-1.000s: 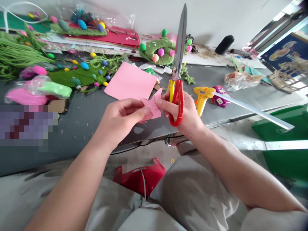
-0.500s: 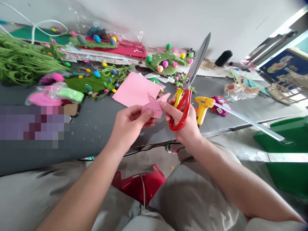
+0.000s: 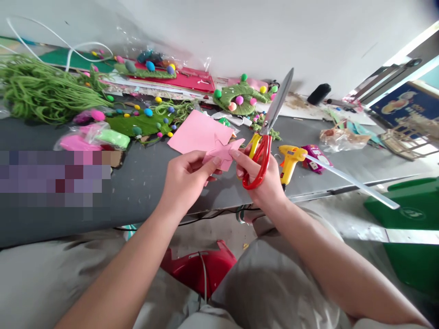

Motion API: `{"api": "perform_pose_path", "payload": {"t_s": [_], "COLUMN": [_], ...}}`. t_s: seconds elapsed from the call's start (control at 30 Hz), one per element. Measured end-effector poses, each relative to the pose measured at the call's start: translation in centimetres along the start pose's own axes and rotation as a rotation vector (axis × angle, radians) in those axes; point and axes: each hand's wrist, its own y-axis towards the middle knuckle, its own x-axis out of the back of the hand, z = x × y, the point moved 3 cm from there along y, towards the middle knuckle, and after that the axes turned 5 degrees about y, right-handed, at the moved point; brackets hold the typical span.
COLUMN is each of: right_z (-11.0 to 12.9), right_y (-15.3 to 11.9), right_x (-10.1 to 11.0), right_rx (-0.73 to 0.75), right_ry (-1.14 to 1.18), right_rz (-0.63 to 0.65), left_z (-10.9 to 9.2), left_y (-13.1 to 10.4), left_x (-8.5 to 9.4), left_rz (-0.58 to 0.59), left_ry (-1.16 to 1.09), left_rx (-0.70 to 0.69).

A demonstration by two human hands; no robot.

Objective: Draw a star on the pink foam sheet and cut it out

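Between my hands is a small pink paper piece (image 3: 224,154) with a star outline, partly cut around its edge. My left hand (image 3: 188,180) pinches its lower left side between thumb and fingers. My right hand (image 3: 264,178) touches its right point with the thumb and also carries large scissors (image 3: 274,109), red and yellow at the handles, blades pointing up and closed. Behind the piece, a larger pink sheet (image 3: 199,131) lies on the grey table (image 3: 144,183).
A yellow glue gun (image 3: 291,160) with a long clear stick is right of my right hand, beside a purple packet (image 3: 317,157). Green yarn (image 3: 44,89), pompom-covered green shapes (image 3: 240,97) and bagged pink clay (image 3: 82,137) lie behind and left. A green bin (image 3: 408,201) stands right.
The view has shifted slightly, so the table items appear a little further right and lower. The scissors' blades have tipped down slightly. Both hands keep their hold.
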Motion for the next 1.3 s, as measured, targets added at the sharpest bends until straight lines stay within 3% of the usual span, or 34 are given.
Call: {"api": "perform_pose_path", "payload": {"t_s": [0.13,0.27,0.4,0.47,0.77,1.3], "right_z": [0.7,2.0,2.8,2.8,1.7,1.6], "right_y": [0.2,-0.2,-1.1,-1.5,-1.9,-1.6], "right_x": [0.7,2.2,3.6,4.1,3.9,3.3], "right_rx": [-0.097,-0.198,-0.299,-0.334,-0.392,-0.365], "right_ry": [-0.197,-0.427,-0.558,-0.576,-0.545,-0.646], "right_rz": [0.077,0.257,0.461,0.497,0.533,0.478], "left_z": [-0.9,-1.7,-2.6,-2.8,-2.3,-2.5], "left_y": [0.9,1.3,1.2,1.2,1.4,1.1], "left_x": [2.4,4.5,5.2,5.3,4.9,4.6], "left_rz": [-0.134,-0.196,-0.244,-0.253,-0.234,-0.219], "left_ry": [0.045,-0.021,-0.023,-0.033,-0.039,-0.021], "left_rx": [-0.112,-0.148,-0.179,-0.187,-0.185,-0.162]}}
